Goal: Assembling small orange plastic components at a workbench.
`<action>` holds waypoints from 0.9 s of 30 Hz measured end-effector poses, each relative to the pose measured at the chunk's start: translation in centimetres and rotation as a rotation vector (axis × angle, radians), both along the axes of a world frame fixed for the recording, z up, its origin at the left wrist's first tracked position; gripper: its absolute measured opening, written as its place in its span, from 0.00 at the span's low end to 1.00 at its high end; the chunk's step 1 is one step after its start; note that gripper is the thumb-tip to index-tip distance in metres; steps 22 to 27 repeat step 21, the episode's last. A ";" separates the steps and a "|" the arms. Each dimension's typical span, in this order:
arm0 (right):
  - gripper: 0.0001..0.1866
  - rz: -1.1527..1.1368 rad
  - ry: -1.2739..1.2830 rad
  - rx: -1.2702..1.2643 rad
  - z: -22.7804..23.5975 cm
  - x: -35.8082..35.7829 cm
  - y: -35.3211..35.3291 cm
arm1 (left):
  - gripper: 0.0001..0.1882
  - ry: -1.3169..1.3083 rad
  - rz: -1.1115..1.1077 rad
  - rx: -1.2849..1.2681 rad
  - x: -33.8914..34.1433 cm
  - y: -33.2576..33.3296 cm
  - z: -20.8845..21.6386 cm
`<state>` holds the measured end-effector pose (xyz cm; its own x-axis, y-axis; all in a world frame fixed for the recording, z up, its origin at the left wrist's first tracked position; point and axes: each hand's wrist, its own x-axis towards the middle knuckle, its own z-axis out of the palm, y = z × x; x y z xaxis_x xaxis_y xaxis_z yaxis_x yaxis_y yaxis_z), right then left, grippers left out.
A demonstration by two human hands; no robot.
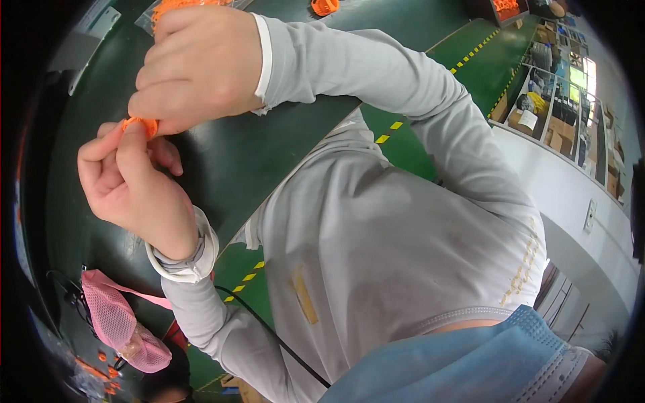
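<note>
A small orange plastic piece [140,125] is pinched between both my hands above a dark green table [235,161]. My right hand [195,67] comes in from the top, its grey sleeve running off to the right, and its fingertips close on the piece from above. My left hand [127,181] sits below it with thumb and forefinger closed on the same piece. Most of the piece is hidden by the fingers.
A clear bag of orange parts [176,7] and a loose orange part [324,7] lie at the table's far edge. A pink mesh bag [121,322] lies lower left beside a black cable. Green floor with yellow-black tape [474,52] and storage shelves [557,101] lie to the right.
</note>
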<state>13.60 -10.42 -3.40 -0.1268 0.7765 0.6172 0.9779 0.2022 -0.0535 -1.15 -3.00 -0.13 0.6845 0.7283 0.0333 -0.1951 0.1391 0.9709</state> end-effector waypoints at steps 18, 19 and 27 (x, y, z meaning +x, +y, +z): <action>0.13 0.303 1.001 -0.097 1.8 1.1 -1.3 | 0.11 0.026 -0.182 0.325 -0.5 1.1 -0.9; 0.13 0.332 1.025 -0.104 1.8 1.3 -1.3 | 0.11 0.027 -0.188 0.323 -0.5 1.3 -1.0; 0.14 0.367 1.058 -0.111 1.9 1.5 -1.5 | 0.14 -0.051 -0.277 0.386 -0.5 2.0 -1.5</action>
